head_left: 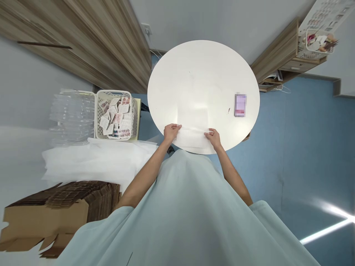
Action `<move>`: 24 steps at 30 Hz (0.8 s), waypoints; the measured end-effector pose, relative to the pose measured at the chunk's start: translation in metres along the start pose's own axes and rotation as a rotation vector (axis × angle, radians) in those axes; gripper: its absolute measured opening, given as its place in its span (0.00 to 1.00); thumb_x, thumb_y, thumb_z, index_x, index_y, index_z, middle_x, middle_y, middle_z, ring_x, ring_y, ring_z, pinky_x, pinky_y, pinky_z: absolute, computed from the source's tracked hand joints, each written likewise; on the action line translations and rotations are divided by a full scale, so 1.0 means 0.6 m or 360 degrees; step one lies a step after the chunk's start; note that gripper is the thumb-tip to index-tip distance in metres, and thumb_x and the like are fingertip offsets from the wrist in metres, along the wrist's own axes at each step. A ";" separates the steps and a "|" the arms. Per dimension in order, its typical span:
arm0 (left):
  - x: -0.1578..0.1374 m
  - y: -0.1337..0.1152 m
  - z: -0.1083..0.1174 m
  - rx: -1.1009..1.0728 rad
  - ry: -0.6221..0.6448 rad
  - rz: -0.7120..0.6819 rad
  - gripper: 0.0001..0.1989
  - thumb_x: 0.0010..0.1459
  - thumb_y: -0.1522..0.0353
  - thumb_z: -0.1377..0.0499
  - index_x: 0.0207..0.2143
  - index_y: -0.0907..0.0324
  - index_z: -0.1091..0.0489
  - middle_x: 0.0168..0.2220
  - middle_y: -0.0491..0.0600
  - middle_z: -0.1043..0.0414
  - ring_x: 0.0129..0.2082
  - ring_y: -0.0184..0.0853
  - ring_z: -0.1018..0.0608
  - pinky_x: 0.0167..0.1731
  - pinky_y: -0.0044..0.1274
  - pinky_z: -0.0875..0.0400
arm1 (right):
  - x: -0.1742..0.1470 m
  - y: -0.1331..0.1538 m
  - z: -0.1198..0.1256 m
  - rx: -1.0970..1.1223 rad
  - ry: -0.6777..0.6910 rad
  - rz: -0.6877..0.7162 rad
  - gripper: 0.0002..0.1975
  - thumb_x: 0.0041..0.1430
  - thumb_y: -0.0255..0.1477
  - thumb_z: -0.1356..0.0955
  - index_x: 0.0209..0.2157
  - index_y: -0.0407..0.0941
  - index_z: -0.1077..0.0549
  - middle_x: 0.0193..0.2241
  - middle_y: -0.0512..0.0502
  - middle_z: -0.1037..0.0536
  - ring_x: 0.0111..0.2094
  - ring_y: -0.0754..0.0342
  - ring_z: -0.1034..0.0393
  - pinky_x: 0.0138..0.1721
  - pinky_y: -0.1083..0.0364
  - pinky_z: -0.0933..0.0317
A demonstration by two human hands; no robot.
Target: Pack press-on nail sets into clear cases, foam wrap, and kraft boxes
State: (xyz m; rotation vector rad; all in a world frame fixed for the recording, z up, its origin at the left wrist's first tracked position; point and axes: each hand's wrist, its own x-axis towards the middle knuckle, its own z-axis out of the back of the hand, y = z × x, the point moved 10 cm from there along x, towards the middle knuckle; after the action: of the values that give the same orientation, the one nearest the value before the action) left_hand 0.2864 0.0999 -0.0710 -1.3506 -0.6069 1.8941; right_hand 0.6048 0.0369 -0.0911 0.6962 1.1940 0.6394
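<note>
A thin, white, slightly see-through sheet (pixel 192 119) lies on the round white table (pixel 205 59) near its front edge, with a crease running across between my hands. At its left edge my left hand (pixel 172 132) pinches the sheet between thumb and fingers. My right hand (pixel 213 138) pinches the opposite edge at about the same height. Whether the sheet is paper or soft plastic I cannot tell. To the right on the tabletop lies a blurred purple and pink phone-like rectangle (pixel 240 105), with a small dark object (pixel 229 110) beside it.
Left of the table, a white basket (pixel 134 114) holds several small printed cards, next to stacked clear plastic trays (pixel 72 118). White sheets (pixel 97 159) and flattened cardboard boxes (pixel 47 221) lie nearer me. A wooden cabinet (pixel 277 50) with a filled basket (pixel 306 51) stands at the right.
</note>
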 end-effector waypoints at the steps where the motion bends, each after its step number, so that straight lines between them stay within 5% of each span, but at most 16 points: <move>1: 0.000 0.003 -0.001 0.0002 0.0024 0.0013 0.16 0.56 0.57 0.29 0.40 0.60 0.22 0.38 0.54 0.16 0.33 0.38 0.18 0.32 0.27 0.23 | 0.001 0.001 0.007 -0.0018 -0.0026 0.0007 0.31 0.47 0.47 0.22 0.49 0.47 0.29 0.31 0.55 0.23 0.36 0.50 0.20 0.41 0.52 0.30; 6: -0.014 -0.011 0.033 0.0368 -0.0059 -0.0270 0.12 0.66 0.62 0.38 0.47 0.58 0.21 0.44 0.54 0.16 0.37 0.41 0.17 0.45 0.34 0.20 | 0.012 0.007 0.030 -0.0103 -0.0097 0.0046 0.28 0.49 0.47 0.23 0.46 0.48 0.30 0.33 0.55 0.22 0.31 0.52 0.20 0.39 0.52 0.32; 9: -0.032 -0.030 0.055 0.0686 -0.0084 -0.0644 0.18 0.68 0.67 0.43 0.57 0.57 0.23 0.55 0.57 0.19 0.54 0.48 0.19 0.60 0.41 0.27 | 0.020 0.010 0.039 -0.0186 -0.0133 0.0074 0.25 0.51 0.45 0.24 0.45 0.48 0.30 0.32 0.56 0.22 0.30 0.51 0.21 0.37 0.53 0.33; 12: -0.044 -0.024 0.049 0.0936 0.0140 -0.0896 0.27 0.64 0.66 0.38 0.65 0.57 0.28 0.67 0.58 0.29 0.68 0.53 0.30 0.69 0.45 0.35 | 0.025 0.014 0.048 -0.0309 -0.0182 0.0082 0.22 0.53 0.44 0.24 0.43 0.48 0.30 0.31 0.55 0.22 0.30 0.51 0.21 0.37 0.53 0.34; 17: -0.047 0.011 0.032 0.1210 0.0423 -0.1012 0.34 0.58 0.68 0.32 0.67 0.56 0.30 0.71 0.60 0.34 0.70 0.57 0.33 0.69 0.49 0.37 | 0.024 0.024 0.059 -0.0468 -0.0268 0.0093 0.18 0.56 0.41 0.25 0.43 0.48 0.30 0.33 0.53 0.21 0.32 0.50 0.21 0.40 0.52 0.33; 24: -0.062 -0.001 0.021 0.1149 0.0313 -0.0995 0.34 0.58 0.65 0.30 0.66 0.58 0.30 0.66 0.60 0.29 0.66 0.57 0.31 0.67 0.46 0.34 | 0.006 0.011 0.072 -0.0545 -0.0316 0.0080 0.16 0.58 0.38 0.26 0.44 0.49 0.29 0.33 0.51 0.19 0.36 0.48 0.20 0.44 0.51 0.33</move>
State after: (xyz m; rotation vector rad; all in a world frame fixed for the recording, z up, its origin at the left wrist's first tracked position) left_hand 0.2819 0.0721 -0.0438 -0.7378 -0.1677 1.2556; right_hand 0.6471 0.0378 -0.0786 0.4876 0.8589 0.7758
